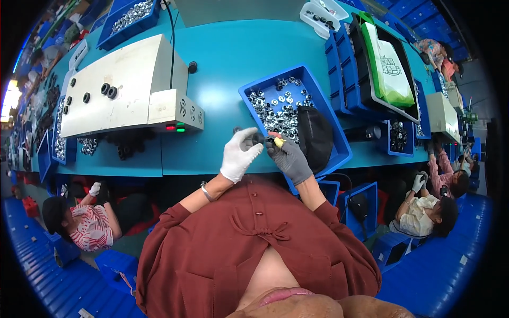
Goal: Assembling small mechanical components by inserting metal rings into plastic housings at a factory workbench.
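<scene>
My left hand (240,153), in a white glove, curls its fingers and thumb round a small black round part (257,139). Close beside it my right hand (290,158), in a grey glove, pinches with thumb and forefinger. Something small and yellow (279,142) shows at its fingertips; I cannot make out what it is. Just beyond the hands stands a blue bin (339,139) of shiny metal nut-like parts (281,119), with a black pouch-like thing (315,137) lying in it. Another small dark piece (237,129) is by my left fingertips.
To the left a cream machine (116,87) with red and green lights carries several black rings. Stacked blue bins (339,69) and a black crate (371,90) with a green-and-white bag stand at the right. Co-workers (87,222) sit on both sides. The table (222,58) is teal.
</scene>
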`<move>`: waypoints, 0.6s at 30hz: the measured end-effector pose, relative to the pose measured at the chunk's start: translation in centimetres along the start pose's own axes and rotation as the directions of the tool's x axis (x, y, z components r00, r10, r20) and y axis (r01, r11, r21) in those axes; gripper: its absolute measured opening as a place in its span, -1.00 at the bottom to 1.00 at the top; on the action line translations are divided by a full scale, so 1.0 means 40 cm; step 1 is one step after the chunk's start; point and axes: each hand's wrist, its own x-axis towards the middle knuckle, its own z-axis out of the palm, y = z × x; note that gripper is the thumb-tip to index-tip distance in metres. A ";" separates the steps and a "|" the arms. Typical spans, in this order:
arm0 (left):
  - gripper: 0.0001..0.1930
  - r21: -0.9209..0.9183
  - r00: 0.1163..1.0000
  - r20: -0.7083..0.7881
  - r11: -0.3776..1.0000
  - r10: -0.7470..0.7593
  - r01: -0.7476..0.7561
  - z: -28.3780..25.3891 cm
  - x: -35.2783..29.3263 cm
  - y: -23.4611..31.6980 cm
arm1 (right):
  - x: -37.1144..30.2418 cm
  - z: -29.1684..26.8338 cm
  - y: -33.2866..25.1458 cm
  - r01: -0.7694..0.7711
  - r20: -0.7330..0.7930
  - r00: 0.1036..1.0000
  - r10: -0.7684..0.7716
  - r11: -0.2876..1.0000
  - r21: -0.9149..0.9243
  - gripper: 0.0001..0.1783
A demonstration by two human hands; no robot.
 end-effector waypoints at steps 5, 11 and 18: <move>-0.60 0.475 0.962 0.003 0.846 0.274 -0.243 0.022 0.015 0.001 | -0.010 -0.012 0.007 -0.056 0.071 0.996 0.054 0.998 0.026 -0.66; -0.59 0.409 0.956 -0.019 0.875 0.292 -0.259 0.026 0.020 -0.024 | -0.011 -0.020 0.036 0.200 0.065 0.977 -0.205 0.754 -0.626 -0.63; -0.57 0.296 0.964 -0.055 0.926 0.261 -0.233 0.025 0.014 -0.015 | -0.014 0.002 0.020 0.064 0.087 0.995 -0.040 0.954 -0.292 -0.64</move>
